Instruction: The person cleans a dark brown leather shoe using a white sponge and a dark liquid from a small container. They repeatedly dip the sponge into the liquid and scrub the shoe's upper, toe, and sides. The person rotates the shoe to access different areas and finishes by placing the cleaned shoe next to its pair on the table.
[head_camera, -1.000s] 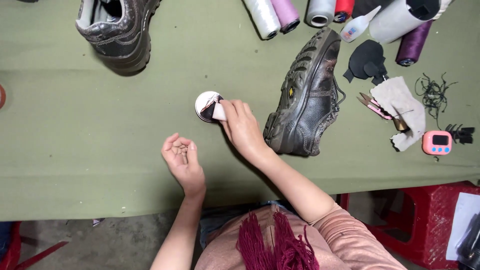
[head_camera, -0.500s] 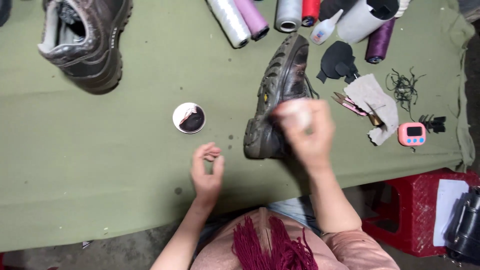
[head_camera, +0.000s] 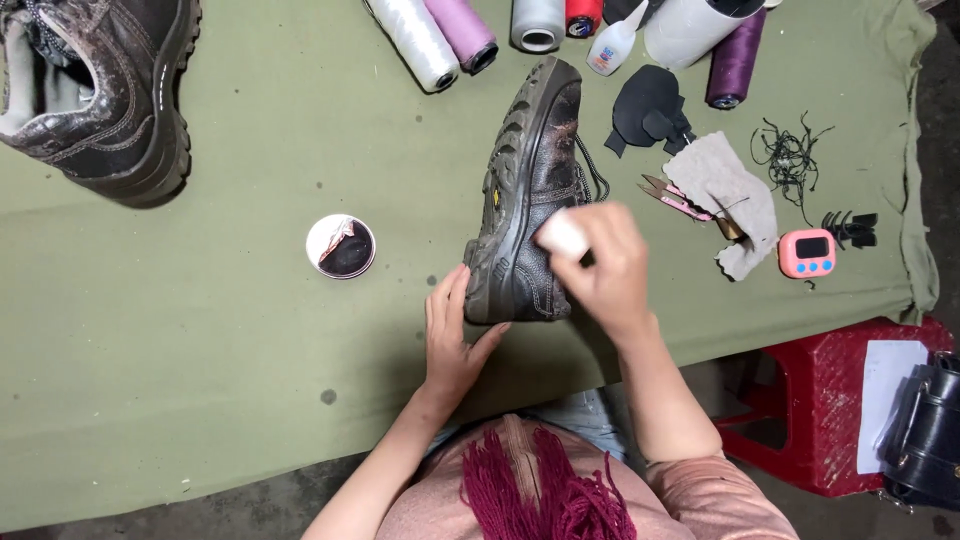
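Head view: a black leather shoe (head_camera: 528, 210) lies on its side near the middle of the green worktop (head_camera: 200, 330), sole turned toward 9 o'clock and toe toward 6 o'clock. The right hand (head_camera: 600, 268) presses a small white pad (head_camera: 562, 236) against the shoe's upper, its grip pinching that pad between fingers and thumb. The left hand (head_camera: 452, 335) steadies the shoe at the toe end, its grip spread, fingers flat along the sole edge and thumb under the toe. At 9 o'clock from the shoe, well apart, sits a small round tin (head_camera: 341, 246) of dark polish (its rim white). At 3 o'clock lie a pale rag (head_camera: 735, 190), pink-handled snips (head_camera: 672, 196) and a pink timer (head_camera: 806, 253). At 12 o'clock thread spools (head_camera: 440, 35) and a small glue bottle (head_camera: 611, 42) line the worktop's far edge. A second dark shoe (head_camera: 95, 95) rests at 10 o'clock.
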